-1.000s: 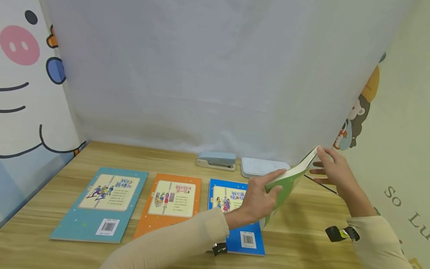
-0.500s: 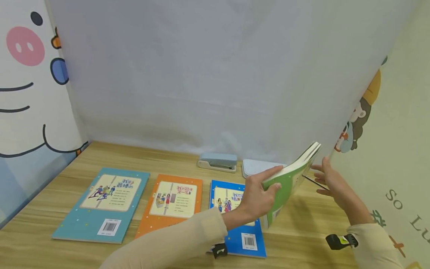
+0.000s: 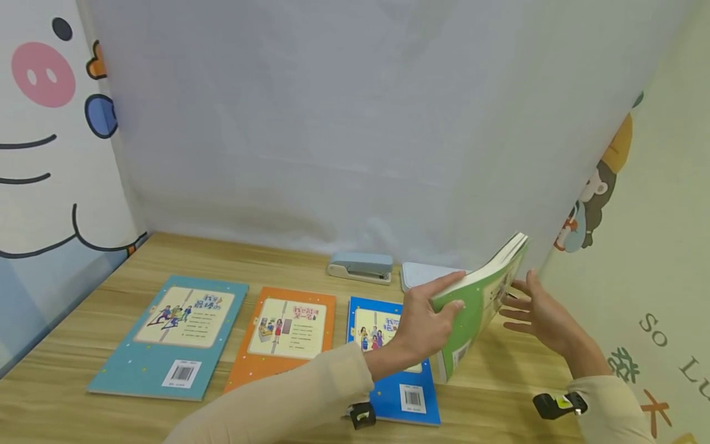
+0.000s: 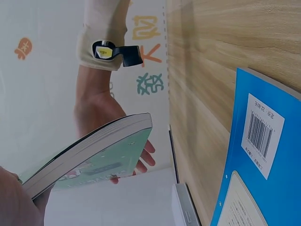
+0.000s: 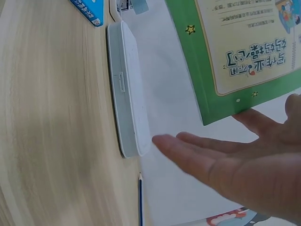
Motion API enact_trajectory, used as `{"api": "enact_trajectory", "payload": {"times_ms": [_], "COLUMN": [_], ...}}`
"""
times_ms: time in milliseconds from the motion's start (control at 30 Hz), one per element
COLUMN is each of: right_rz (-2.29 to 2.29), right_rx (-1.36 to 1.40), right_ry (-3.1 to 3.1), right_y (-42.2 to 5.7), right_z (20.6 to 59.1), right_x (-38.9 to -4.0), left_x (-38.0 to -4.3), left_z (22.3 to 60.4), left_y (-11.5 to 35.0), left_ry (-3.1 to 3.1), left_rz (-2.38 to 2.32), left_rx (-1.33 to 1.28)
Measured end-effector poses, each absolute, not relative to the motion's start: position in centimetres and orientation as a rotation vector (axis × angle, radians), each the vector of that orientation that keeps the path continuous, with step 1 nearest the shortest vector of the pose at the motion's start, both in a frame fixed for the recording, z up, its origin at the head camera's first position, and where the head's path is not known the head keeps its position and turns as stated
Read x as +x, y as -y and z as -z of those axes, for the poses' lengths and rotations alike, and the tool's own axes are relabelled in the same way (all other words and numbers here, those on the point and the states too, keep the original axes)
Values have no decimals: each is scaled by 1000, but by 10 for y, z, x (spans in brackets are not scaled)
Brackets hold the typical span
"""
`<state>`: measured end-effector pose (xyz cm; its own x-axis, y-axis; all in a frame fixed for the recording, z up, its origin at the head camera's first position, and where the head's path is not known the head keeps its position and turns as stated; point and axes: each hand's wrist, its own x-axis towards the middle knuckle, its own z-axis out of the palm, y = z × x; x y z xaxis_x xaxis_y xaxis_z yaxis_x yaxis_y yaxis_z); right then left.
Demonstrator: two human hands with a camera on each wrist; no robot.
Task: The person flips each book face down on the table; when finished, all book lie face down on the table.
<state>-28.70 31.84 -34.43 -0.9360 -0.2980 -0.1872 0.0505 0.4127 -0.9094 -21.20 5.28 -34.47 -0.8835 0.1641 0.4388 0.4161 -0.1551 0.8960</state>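
Observation:
My left hand [image 3: 424, 324] grips a green paperback book [image 3: 471, 308] by its left edge, thumb on the cover facing me. The book is held tilted above the table, its white page edges turned up. My right hand [image 3: 546, 317] is spread beside the book's right edge, fingers extended and not wrapped around it. In the right wrist view, one fingertip of that hand overlaps the green cover's corner [image 5: 211, 110]. Beneath the left hand lies a blue book [image 3: 399, 385], partly hidden by the hand and the green book.
An orange book [image 3: 294, 364] and a teal book [image 3: 133, 370] lie to the left on the wooden table [image 3: 55, 419]. At the back stand a blue stapler [image 3: 360, 266] and a pale flat case [image 3: 427, 273]. A pencil [image 5: 140, 197] lies past the case, near the wall.
My right hand has let go of the green book's upper right corner and moved slightly down. The green book has turned more upright in my left hand, which keeps its grip.

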Motion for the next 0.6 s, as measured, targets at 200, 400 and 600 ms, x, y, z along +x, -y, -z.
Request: {"api": "enact_trajectory", "payload": {"times_ms": [200, 400, 600], "right_rz": [1712, 1924, 2113], "right_rx": [-318, -479, -675], "right_ry": [-2154, -1858, -1342], "right_y": [-325, -331, -330], "right_z": [355, 365, 379], "right_x": [-290, -292, -294], "left_x": [-213, -213, -213], "left_z": [344, 343, 339], "left_y": [-52, -50, -49], "left_ry": [1918, 1919, 1901], "left_rz": [2178, 2187, 2212], "left_rx": [-656, -647, -632]}}
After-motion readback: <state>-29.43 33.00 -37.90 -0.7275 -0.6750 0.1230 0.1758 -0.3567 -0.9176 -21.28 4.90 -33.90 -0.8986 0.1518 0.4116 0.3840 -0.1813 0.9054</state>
